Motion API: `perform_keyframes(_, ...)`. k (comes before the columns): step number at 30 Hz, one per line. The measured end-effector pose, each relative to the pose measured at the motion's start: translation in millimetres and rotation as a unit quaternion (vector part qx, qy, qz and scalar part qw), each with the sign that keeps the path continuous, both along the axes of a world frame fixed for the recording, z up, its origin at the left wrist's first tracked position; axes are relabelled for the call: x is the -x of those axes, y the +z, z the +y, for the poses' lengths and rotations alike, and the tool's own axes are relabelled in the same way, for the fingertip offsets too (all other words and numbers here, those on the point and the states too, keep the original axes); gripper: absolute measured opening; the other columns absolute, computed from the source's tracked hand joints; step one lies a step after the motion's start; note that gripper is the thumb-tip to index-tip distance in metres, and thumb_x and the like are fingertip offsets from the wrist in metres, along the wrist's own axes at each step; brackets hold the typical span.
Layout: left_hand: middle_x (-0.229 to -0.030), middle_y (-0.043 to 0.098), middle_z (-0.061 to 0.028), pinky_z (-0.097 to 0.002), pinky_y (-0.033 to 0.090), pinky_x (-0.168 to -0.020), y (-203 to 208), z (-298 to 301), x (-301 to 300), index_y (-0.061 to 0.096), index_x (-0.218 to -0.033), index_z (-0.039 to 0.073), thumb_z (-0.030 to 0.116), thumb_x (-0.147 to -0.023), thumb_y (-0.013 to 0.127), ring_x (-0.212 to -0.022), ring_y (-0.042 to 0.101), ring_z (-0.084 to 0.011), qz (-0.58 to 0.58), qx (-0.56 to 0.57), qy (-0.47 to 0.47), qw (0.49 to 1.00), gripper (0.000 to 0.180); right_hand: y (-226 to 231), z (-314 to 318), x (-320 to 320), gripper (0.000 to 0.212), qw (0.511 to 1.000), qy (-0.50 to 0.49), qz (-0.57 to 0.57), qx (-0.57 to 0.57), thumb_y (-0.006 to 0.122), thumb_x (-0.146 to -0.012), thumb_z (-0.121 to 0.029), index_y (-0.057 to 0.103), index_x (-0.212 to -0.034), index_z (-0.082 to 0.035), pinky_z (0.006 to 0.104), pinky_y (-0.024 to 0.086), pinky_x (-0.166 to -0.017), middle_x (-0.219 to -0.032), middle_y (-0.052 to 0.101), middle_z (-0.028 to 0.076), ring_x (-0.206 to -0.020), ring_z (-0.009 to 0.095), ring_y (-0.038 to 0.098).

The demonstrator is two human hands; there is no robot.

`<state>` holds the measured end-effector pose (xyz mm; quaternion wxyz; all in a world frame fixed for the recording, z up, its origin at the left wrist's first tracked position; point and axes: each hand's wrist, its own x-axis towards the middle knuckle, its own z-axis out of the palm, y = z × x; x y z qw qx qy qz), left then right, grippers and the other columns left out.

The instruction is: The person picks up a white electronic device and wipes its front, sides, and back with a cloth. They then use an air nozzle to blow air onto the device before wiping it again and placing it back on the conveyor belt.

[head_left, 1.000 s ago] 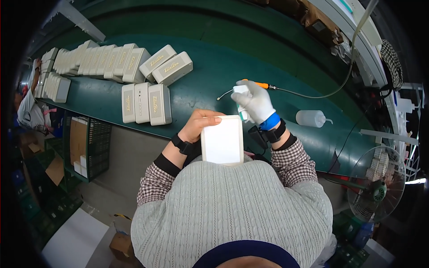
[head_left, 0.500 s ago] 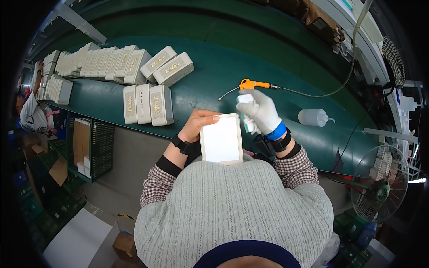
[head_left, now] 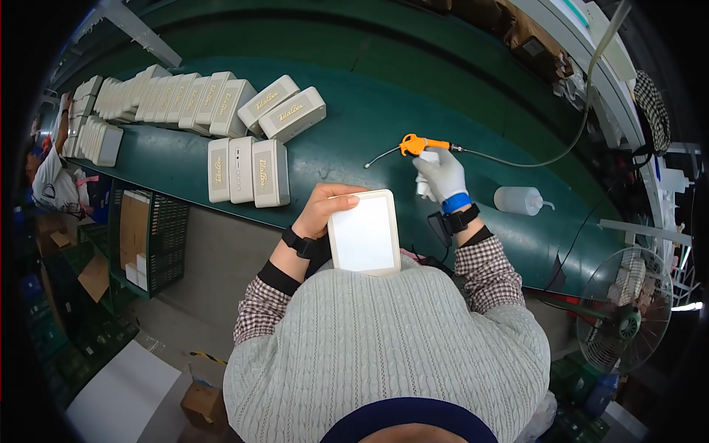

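Observation:
My bare left hand (head_left: 325,209) is closed on the upper left edge of a cream box-shaped case (head_left: 365,235). Its blank white face is turned up, and its lower end rests against my sweater. Over the bench, my right hand (head_left: 443,177), in a white glove, has its fingers bent round a small white pad or folded cloth (head_left: 423,184), mostly hidden by the glove. Just beyond those fingertips lies an orange air blow gun (head_left: 422,145) with a thin bent nozzle.
Several cream cases (head_left: 196,103) stand in rows on the green bench (head_left: 332,148). A hose (head_left: 532,162) runs from the blow gun up to the right. A clear squeeze bottle (head_left: 518,200) lies at right, near a fan (head_left: 626,317). Green crates (head_left: 166,247) stand below left.
My right hand has moved away from the case, rightward to beside the blow gun, still with the white pad or cloth. My left hand and the case stay almost in place.

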<state>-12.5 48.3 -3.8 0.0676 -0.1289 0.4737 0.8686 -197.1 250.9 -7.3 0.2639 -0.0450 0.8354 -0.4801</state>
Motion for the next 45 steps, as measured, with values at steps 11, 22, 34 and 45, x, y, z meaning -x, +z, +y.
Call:
perform_keyframes(11, -0.109, 0.066, -0.0185, -0.0318, 0.053, -0.083, -16, -7, -5, 0.058, -0.120, -0.008, 0.022, -0.079, 0.066, -0.094, 0.067, -0.0234, 0.049, -0.114, 0.024, 0.992, 0.051, -83, 115, 15, 0.054, 0.949, -0.040, 0.060, -0.308, 0.068, -0.079, -0.035, 0.058, -0.122, -0.004, 0.0357, 0.049, -0.089, -0.106, 0.066, 0.017, -0.101, 0.032, 0.063)
perform_keyframes(22, -0.108, 0.066, -0.0174, -0.0307, 0.051, -0.086, -18, -11, -9, 0.057, -0.121, -0.007, 0.020, -0.077, 0.068, -0.095, 0.066, -0.0224, 0.105, -0.098, 0.082, 0.986, 0.053, 19, 42, -3, 0.055, 0.989, 0.059, -0.120, 0.056, 0.075, -0.075, -0.019, 0.056, -0.120, 0.006, 0.0267, 0.052, -0.072, -0.088, 0.065, 0.009, -0.078, 0.015, 0.063)
perform_keyframes(34, -0.104, 0.066, -0.0128, -0.0270, 0.049, -0.083, -12, -11, -13, 0.060, -0.119, -0.005, 0.012, -0.074, 0.072, -0.091, 0.063, -0.0169, 0.107, 0.027, 0.168, 0.980, 0.049, 57, -21, -55, 0.065, 0.936, 0.339, -0.061, 0.072, 0.081, -0.066, -0.026, 0.060, -0.120, 0.002, 0.0298, 0.050, -0.083, -0.103, 0.067, 0.015, -0.093, 0.021, 0.065)
perform_keyframes(45, -0.106, 0.066, -0.0161, -0.0294, 0.050, -0.085, -19, -8, -14, 0.058, -0.120, -0.007, 0.016, -0.076, 0.070, -0.093, 0.064, -0.0202, 0.072, 0.012, 0.134, 0.988, 0.051, 53, -20, -60, 0.063, 0.943, 0.323, -0.072, 0.042, 0.079, -0.069, -0.030, 0.060, -0.118, 0.004, 0.0297, 0.051, -0.081, -0.099, 0.068, 0.016, -0.090, 0.021, 0.066)
